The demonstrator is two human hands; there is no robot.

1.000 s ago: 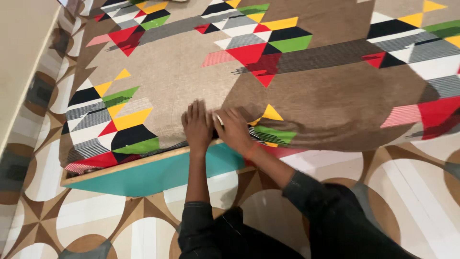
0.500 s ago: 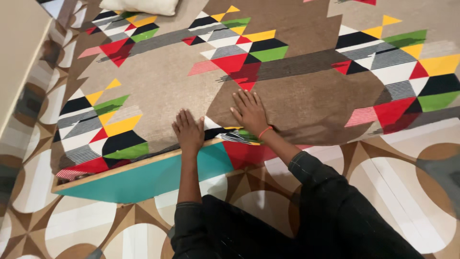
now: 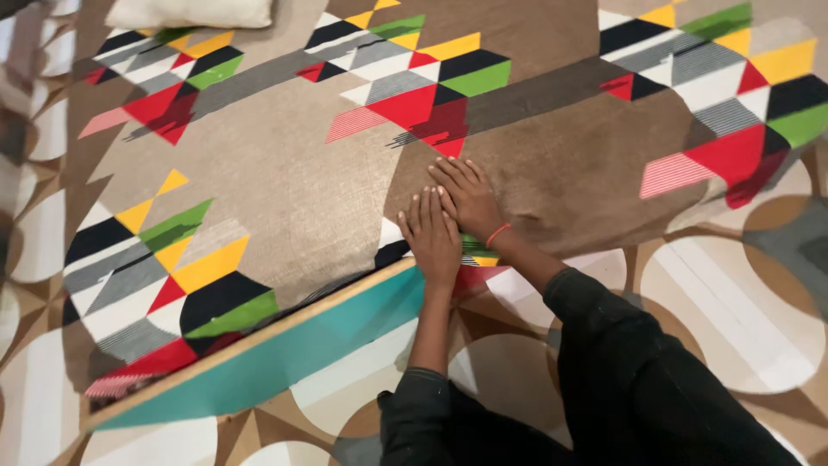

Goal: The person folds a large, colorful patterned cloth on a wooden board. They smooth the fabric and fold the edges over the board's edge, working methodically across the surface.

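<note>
Nearest the camera, showing two dark sleeves (image 3: 604, 380) reaching forward over a patterned floor (image 3: 733, 302) of pale circles and brown bands. Just beyond, running one teal bed-frame edge (image 3: 285, 349) with a wooden rim diagonally from lower left toward the wrists. Pressing down flat with two bare hands on one brown bedspread (image 3: 285, 164) printed with clusters of red, yellow, green, black and grey triangles. Lying with the left hand (image 3: 431, 237) palm down near the bed's edge, fingers straight and close together, gripping nothing, only resting on the cloth. Lying with the right hand (image 3: 470, 197) likewise palm down just beyond and beside it, fingers stretched out, touching or nearly touching the left hand's fingertips, closing on nothing. Wearing one thin orange band (image 3: 498, 233) at the right wrist. Draping over the bed's near edge to the right of the hands, the bedspread hanging down onto the floor. Farthest away, at the top left corner, resting one pale pillow (image 3: 190, 12) on the bedspread, only partly in view.
</note>
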